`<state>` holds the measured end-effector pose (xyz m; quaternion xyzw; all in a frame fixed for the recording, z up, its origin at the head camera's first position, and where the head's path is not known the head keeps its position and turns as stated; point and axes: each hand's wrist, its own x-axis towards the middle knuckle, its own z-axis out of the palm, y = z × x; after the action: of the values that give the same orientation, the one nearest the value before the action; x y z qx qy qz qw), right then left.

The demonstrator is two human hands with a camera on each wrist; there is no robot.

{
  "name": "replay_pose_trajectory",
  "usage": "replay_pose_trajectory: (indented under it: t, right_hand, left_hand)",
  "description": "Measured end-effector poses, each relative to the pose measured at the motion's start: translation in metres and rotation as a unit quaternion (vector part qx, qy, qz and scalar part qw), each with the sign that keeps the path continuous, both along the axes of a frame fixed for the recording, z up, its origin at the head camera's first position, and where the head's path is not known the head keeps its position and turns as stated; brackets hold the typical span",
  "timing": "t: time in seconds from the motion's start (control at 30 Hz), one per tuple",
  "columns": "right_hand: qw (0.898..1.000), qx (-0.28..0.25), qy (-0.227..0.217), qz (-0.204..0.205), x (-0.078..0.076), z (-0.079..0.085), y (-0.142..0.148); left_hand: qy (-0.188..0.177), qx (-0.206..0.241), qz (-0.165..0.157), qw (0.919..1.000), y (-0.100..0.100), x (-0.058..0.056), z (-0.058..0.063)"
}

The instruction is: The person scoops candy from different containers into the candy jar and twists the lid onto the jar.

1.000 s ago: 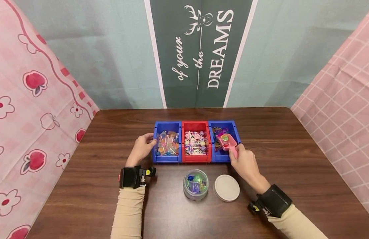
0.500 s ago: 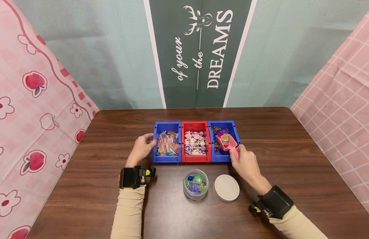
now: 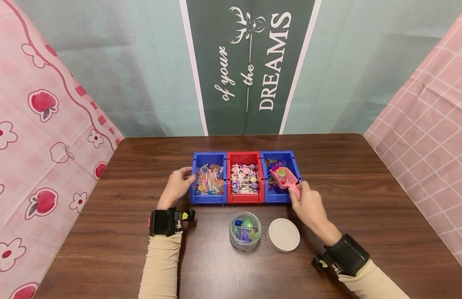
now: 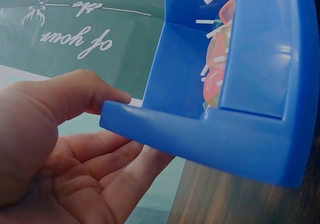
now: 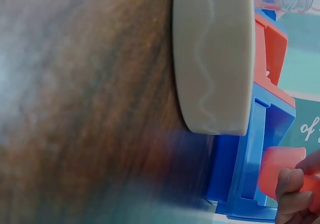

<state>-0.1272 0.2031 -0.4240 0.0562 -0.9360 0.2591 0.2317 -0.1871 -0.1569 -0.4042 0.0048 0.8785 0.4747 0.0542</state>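
Your right hand grips the pink scoop, its long axis slanting forward-left over the right blue bin; your left hand pinches the left blue bin.

three bins, two hands, i count
two bins are blue, one red; there's one pink scoop, one jar, one lid, two black wrist straps.

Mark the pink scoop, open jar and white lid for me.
Pink scoop (image 3: 289,181): head view, bare part of its bowl near the handle.
Open jar (image 3: 242,246): head view, front of its clear wall.
White lid (image 3: 284,235): head view, middle of its top.
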Motion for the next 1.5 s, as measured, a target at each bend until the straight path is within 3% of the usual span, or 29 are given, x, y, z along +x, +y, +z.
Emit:
replay_pose_trajectory:
  t: [0.37,0.73,1.5]
  right_hand:
    - [0.999,-0.013,0.019,0.024,0.003,-0.003,0.009]
    - [0.996,-0.012,0.043,0.076,0.001,0.006,0.023]
    - [0.983,-0.033,0.016,0.179,0.013,0.025,0.032]
  left_hand:
    - [0.004,-0.004,-0.001,1.0000,0.000,-0.002,-0.001]
    - [-0.002,-0.007,0.003,1.0000,0.001,-0.001,-0.001]
    - [0.009,-0.010,0.004,0.9999,0.001,-0.001,-0.002]
